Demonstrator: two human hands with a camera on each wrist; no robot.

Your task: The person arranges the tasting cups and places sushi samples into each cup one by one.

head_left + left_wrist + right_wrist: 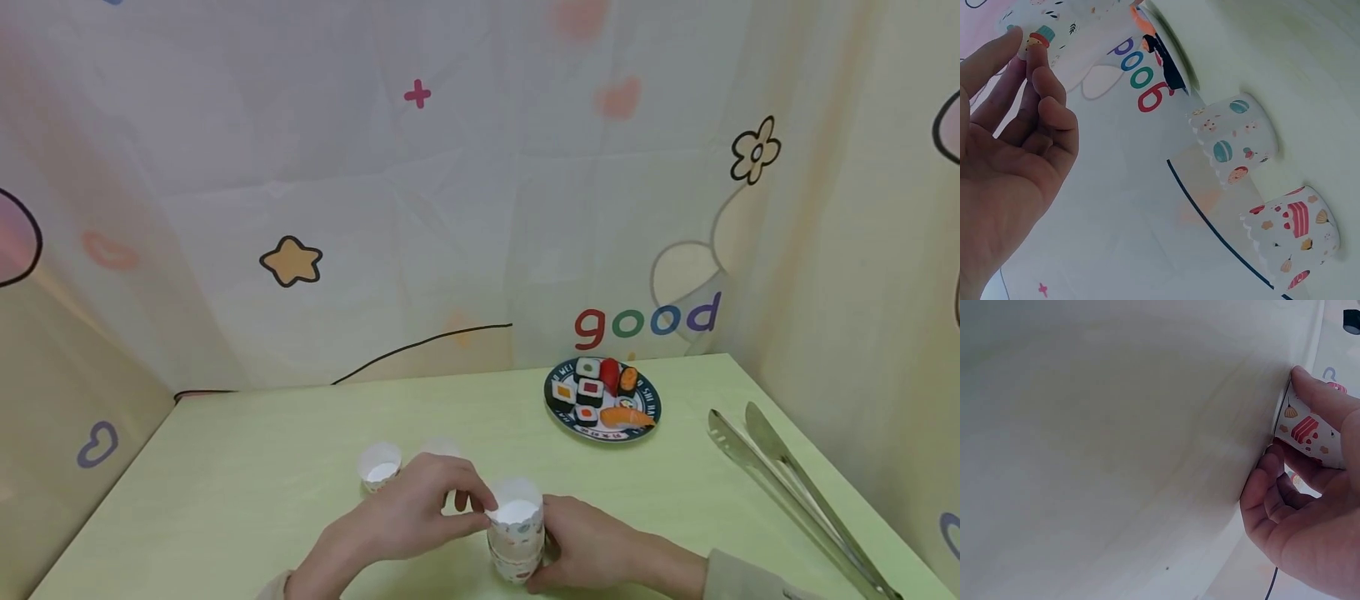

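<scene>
White stacked cups [517, 546] seem light, crushable, best held low: left hand [420, 510] pinches the rim [517, 525], right hand [588, 542] grips the base [517, 573].

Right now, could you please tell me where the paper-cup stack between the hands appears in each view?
Head: lower centre, the paper-cup stack between the left hand and right hand.
Left wrist: top left, its upper part at the fingertips, cropped.
Right wrist: right edge, its lower part, partly hidden by fingers.
Shared landmark: the pale table.
</scene>
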